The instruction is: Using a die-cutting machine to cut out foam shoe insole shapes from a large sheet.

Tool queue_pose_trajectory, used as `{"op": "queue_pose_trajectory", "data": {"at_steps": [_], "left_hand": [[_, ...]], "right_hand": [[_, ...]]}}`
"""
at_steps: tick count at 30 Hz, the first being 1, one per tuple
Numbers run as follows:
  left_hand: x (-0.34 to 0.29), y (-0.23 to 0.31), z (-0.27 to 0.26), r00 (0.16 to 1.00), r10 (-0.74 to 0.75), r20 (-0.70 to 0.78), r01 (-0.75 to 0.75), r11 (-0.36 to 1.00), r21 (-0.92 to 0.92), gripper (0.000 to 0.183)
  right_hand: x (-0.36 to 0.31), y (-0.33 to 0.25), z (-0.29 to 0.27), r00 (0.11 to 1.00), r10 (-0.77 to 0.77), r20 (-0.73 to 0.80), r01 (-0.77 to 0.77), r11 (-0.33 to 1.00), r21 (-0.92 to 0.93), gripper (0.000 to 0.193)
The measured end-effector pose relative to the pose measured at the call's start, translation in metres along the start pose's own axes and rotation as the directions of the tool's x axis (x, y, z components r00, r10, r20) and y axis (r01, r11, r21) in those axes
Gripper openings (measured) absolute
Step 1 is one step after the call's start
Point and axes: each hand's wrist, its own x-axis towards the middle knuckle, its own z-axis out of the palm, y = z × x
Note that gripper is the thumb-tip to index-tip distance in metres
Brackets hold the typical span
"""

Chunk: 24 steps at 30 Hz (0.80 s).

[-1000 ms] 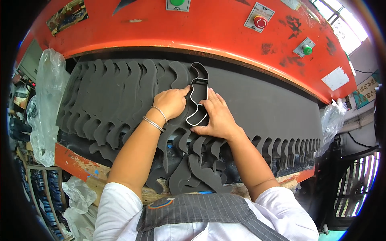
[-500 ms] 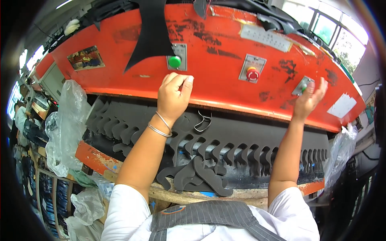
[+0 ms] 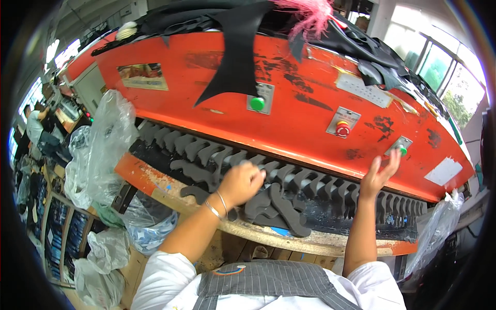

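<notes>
My left hand [image 3: 241, 183], a metal bangle on its wrist, is closed in a fist with nothing seen in it. It is above the near side of the bed, just left of a pile of curved dark grey foam pieces [image 3: 287, 209]. Behind it runs a row of scalloped edges on dark foam sheet [image 3: 206, 153], partly under the machine's red front [image 3: 206, 113]. My right hand [image 3: 381, 175] is raised with its fingers apart, just below and left of the right green button [image 3: 402, 150]. It holds nothing.
On the red front are another green button [image 3: 257, 104] and a red knob [image 3: 342, 128]. Black sheet scraps [image 3: 232, 62] hang over its top, beside pink strands [image 3: 312, 18]. Clear plastic bags [image 3: 111, 139] hang at the left. Far left, a person [image 3: 36, 126] is in the background.
My left hand has come down from below the left green button to beside the foam pile. My right hand has dropped slightly. A metal handle seen on the sheet is out of sight; less sheet shows.
</notes>
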Motion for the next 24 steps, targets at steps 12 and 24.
{"op": "queue_pose_trajectory", "data": {"at_steps": [12, 24], "left_hand": [[-0.177, 0.031, 0.003, 0.993, -0.080, 0.084, 0.056, 0.966, 0.252, 0.021], [-0.210, 0.034, -0.008, 0.996, -0.031, 0.080, 0.005, 0.949, 0.316, 0.027]], "right_hand": [[-0.129, -0.197, -0.098, 0.548, -0.378, 0.746, -0.009, 0.890, 0.457, 0.045], [-0.181, -0.219, -0.167, 0.380, 0.098, 0.920, 0.207, 0.960, -0.188, 0.051]]}}
